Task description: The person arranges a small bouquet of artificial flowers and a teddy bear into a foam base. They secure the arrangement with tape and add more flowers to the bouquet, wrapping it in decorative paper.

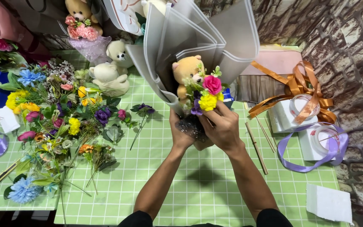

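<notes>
I see the green checked table (198,185) first, loose artificial flowers (59,122) heaped at its left edge. Over its middle I hold up a grey-wrapped bouquet (198,46) with a tan teddy bear (186,71) inside. My right hand (223,128) and left hand (180,132) are clenched around its base. Orange ribbon (299,90) lies near the right edge.

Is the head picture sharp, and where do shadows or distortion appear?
Head view: even, soft light, no strong glare; the bouquet and both hands, left and right, are sharp; a soft shadow lies on the green cloth below the hands; wide-lens distortion bends the brick wall at the right edge.
</notes>
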